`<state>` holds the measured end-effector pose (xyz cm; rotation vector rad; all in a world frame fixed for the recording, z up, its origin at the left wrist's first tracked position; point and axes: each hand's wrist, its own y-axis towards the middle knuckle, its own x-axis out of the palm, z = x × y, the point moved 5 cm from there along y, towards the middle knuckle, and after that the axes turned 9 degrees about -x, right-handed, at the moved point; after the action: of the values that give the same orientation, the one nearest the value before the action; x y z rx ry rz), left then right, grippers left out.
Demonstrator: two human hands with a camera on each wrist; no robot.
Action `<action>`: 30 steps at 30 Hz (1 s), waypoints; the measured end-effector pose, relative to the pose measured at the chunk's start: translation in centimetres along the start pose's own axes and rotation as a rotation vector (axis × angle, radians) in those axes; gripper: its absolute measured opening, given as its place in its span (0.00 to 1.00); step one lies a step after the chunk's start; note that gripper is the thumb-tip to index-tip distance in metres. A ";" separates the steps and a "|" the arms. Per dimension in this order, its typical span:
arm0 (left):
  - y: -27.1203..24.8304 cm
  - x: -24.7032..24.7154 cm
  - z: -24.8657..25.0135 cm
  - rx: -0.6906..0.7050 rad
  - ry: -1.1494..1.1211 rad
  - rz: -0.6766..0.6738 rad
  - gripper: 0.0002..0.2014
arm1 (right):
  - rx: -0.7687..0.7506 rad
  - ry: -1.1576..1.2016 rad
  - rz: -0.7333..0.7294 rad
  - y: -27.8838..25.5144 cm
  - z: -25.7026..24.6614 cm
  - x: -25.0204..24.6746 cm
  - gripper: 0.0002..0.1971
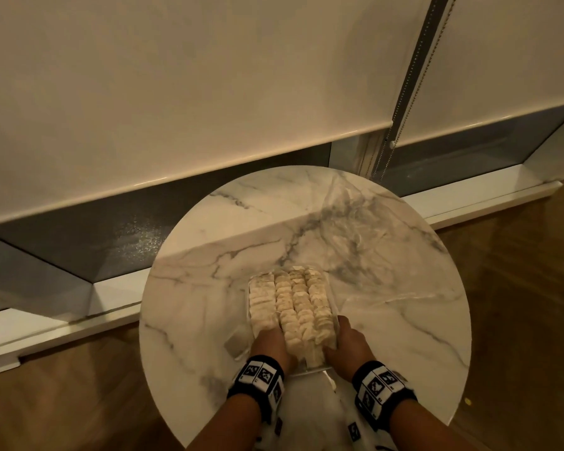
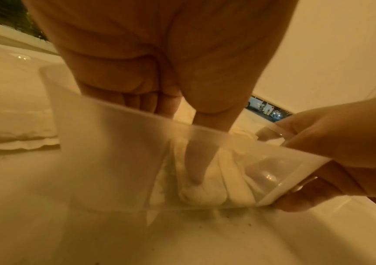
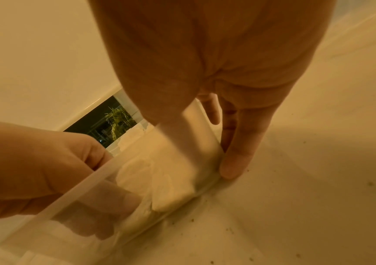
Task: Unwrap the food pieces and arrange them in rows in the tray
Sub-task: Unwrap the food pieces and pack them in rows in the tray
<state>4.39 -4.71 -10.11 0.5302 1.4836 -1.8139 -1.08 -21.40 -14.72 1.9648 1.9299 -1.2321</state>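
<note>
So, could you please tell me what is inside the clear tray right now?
The clear tray holds four rows of pale food pieces. The left hand reaches in, covering the near end of the left rows.

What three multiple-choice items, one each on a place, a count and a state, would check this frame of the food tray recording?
1. Where does the tray stand?
A. on the wooden floor
B. on the round marble table, near its front edge
C. on the window sill

2. How many rows of food pieces lie in the tray?
A. one
B. four
C. seven

3. What is the right hand doing?
A. hanging idle above the table
B. holding the tray's near right corner, thumb inside the wall
C. lifting a cup

Answers: 1 B, as the head view shows the clear tray on the marble top; 2 B, as four strips run side by side; 3 B, as the right wrist view shows the thumb inside and fingers outside, while the left hand reaches into the food.
</note>
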 end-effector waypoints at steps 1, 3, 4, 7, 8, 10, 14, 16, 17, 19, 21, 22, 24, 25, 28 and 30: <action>-0.2 0.0 0.3 0.032 0.006 0.007 0.28 | -0.005 0.003 0.002 0.0 -0.1 0.0 0.30; -0.4 0.0 0.7 0.074 0.012 0.019 0.29 | -0.019 0.001 -0.011 -0.1 -0.2 -0.1 0.30; -0.4 0.1 0.7 0.082 0.008 0.022 0.29 | -0.027 0.001 -0.025 -0.2 -0.2 -0.2 0.32; -0.4 0.2 0.6 0.089 -0.001 0.032 0.29 | -0.023 0.004 -0.059 -0.3 -0.1 -0.3 0.35; -0.4 0.3 0.6 0.090 -0.010 0.033 0.27 | -0.015 -0.001 -0.060 -0.3 0.0 -0.3 0.35; -0.5 0.4 0.6 0.110 -0.043 0.034 0.23 | 0.000 -0.002 -0.048 -0.2 0.1 -0.3 0.34; -1.2 -1.0 -0.3 0.120 -0.130 0.111 0.12 | 0.023 -0.002 -0.043 -0.4 0.2 -0.1 0.34; -1.4 -2.1 -1.5 0.125 -0.239 0.173 0.09 | 0.029 -0.009 -0.044 -0.5 0.3 -0.1 0.35; -1.7 -2.8 -2.1 0.142 -0.313 0.215 0.06 | 0.025 -0.009 -0.041 -0.6 0.2 -0.2 0.34; -2.4 -4.5 -3.7 0.158 -0.436 0.341 0.00 | 0.008 -0.012 -0.040 -0.8 0.1 -0.4 0.33; -2.4 -6.0 -6.0 0.094 -0.527 0.453 0.03 | -0.006 -0.010 -0.046 -1.1 -0.1 -0.7 0.32; -2.0 -6.4 -7.2 0.029 -0.541 0.473 0.04 | -0.011 -0.004 -0.047 -1.3 -0.1 -1.0 0.32; -0.4 -6.8 -9.7 -0.122 -0.471 0.435 0.03 | -0.014 -0.010 -0.037 -1.4 0.2 -1.6 0.32; 0.5 -6.7 -10.8 -0.174 -0.414 0.393 0.05 | -0.010 -0.024 -0.024 -1.4 0.4 -1.9 0.32; 2.3 -5.4 -12.2 -0.205 -0.320 0.251 0.15 | 0.012 -0.056 0.035 -1.5 0.7 -2.9 0.30; 2.8 -4.0 -12.0 -0.180 -0.256 0.207 0.22 | 0.012 -0.069 0.070 -1.7 0.5 -3.4 0.29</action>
<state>7.53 7.70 -12.16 0.3348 1.3471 -1.5087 -2.27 -24.12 -12.26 1.9507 1.8094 -1.2793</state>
